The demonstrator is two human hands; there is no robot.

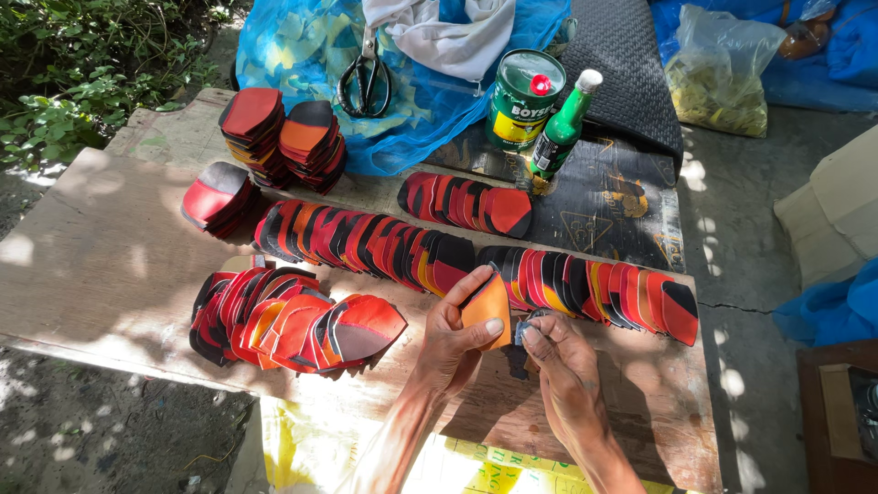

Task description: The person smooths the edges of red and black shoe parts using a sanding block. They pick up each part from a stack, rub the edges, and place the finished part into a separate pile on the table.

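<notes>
My left hand point(453, 334) pinches an orange leather-like cut piece point(487, 305), held upright between thumb and fingers over the wooden board point(110, 265). My right hand point(560, 359) is beside it, fingers closed on a small dark scrap point(529, 322) pressed to the piece's right edge. Rows of overlapping red, orange and black cut pieces point(366, 240) lie just beyond both hands; another fanned pile point(293, 325) sits to the left.
Two stacks of cut pieces point(283, 137) stand at the board's back left. Behind are black scissors point(366, 78) on a blue net, a green tin can point(521, 99), a green bottle point(562, 128), a black mat and a plastic bag point(718, 78).
</notes>
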